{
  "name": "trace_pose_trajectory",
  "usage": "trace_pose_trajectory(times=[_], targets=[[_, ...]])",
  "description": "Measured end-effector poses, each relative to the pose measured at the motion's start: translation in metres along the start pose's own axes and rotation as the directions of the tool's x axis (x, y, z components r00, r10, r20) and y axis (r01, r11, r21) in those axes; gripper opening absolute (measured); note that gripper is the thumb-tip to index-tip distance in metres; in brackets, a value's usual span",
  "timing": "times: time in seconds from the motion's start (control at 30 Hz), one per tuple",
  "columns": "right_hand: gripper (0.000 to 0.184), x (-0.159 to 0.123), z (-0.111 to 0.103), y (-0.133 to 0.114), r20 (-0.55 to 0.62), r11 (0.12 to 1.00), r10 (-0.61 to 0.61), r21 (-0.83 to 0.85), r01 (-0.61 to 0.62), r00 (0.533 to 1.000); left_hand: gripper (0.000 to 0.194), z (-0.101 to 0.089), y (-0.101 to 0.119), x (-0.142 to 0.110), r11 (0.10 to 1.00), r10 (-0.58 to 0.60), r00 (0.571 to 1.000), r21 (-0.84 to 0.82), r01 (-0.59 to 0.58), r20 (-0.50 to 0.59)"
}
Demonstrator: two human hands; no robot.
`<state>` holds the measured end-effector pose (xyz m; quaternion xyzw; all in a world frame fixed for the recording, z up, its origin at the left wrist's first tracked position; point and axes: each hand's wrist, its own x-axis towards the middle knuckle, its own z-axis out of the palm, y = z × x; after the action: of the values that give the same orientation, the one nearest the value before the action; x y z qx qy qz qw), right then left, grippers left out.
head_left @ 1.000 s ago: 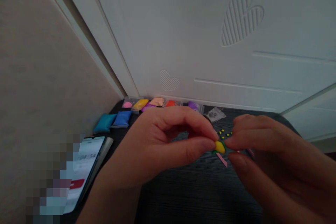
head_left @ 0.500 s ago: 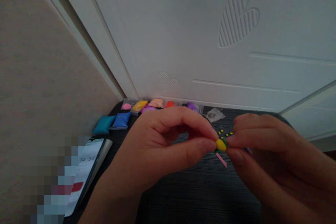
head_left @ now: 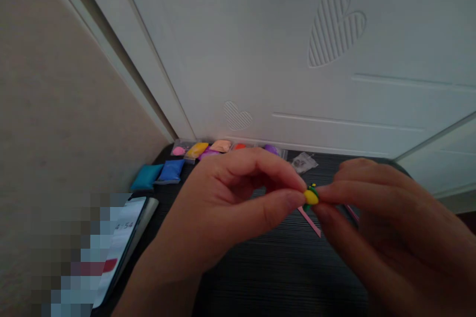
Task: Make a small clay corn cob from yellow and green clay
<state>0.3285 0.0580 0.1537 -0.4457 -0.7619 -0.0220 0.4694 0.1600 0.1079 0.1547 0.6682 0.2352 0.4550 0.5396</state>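
Note:
A small yellow lump of modelling clay [head_left: 311, 197] with green clay along its edge sits pinched between both hands, above the dark table. My left hand [head_left: 238, 203] is closed, its thumb and index finger pressed on the lump's left side. From the right, my right hand [head_left: 375, 213] grips the green edge between thumb and index finger. A pink flat tool [head_left: 310, 222] lies on the table below the lump, its upper end hidden. Just behind the lump, a tiny yellow and black piece [head_left: 313, 185] shows in part.
Along the back edge lie bags of coloured clay, among them a yellow one [head_left: 197, 150] and a crumpled clear one [head_left: 304, 162]. Blue [head_left: 171, 171] and teal [head_left: 147, 177] packets lie at left, near a phone [head_left: 121, 250]. A white panel [head_left: 260, 59] rises behind the table.
Both hands have shifted the yellow lump slightly up and left and turned it a little. The tiny yellow and black pieces behind are now mostly covered.

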Motion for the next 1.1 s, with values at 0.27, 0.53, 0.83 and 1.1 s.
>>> trace_pose_trajectory(times=[0.27,0.53,0.83,1.1], targets=[[0.019,0.0016,0.0011,-0.0013,-0.019,1.0,0.003,0.004,-0.003,1.0,0.009,0.0013,0.0004,0.0013,0.999,0.035,0.999,0.029,-0.035,-0.014],[0.019,0.0021,0.0018,-0.0008,-0.021,0.999,0.038,0.014,-0.038,0.999,0.009,0.0033,0.0019,0.0017,0.993,0.068,0.997,0.098,-0.063,-0.048],[0.015,0.0014,0.001,0.0046,-0.008,0.996,0.015,0.092,-0.014,1.0,0.011,-0.0017,-0.0001,-0.0003,0.99,0.071,0.997,0.125,-0.071,-0.002],[0.009,0.0027,0.0018,-0.0036,-0.036,0.987,0.119,0.113,-0.114,0.992,0.017,-0.0046,0.0008,0.0009,0.988,0.072,0.997,0.136,-0.075,0.028]])
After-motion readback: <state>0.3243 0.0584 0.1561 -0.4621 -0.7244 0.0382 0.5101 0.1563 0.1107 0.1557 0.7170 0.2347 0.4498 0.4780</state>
